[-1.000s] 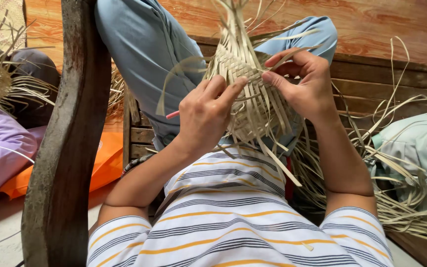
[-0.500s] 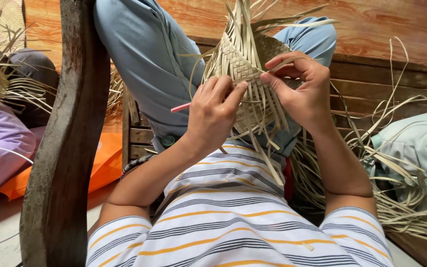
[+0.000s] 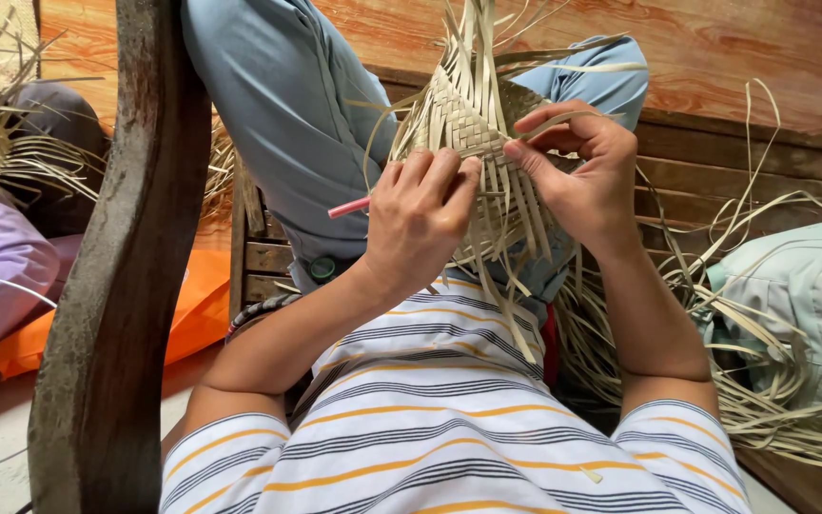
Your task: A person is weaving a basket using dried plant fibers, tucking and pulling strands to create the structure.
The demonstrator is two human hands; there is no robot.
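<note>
Left hand curled, fingers together, pinching straw strips at lower edge of woven straw piece; thin pink tool sticks out leftward from under that hand. Right hand grips piece's right edge, thumb and forefinger clamped on strip. Woven piece held upright over lap, against raised knees in blue trousers, loose strips hanging down over striped shirt. Dark wooden post at left. Heap of loose straw at right, beside pale green cloth. Orange cloth behind post.

Both hands — left hand, right hand — pinch woven straw piece.
</note>
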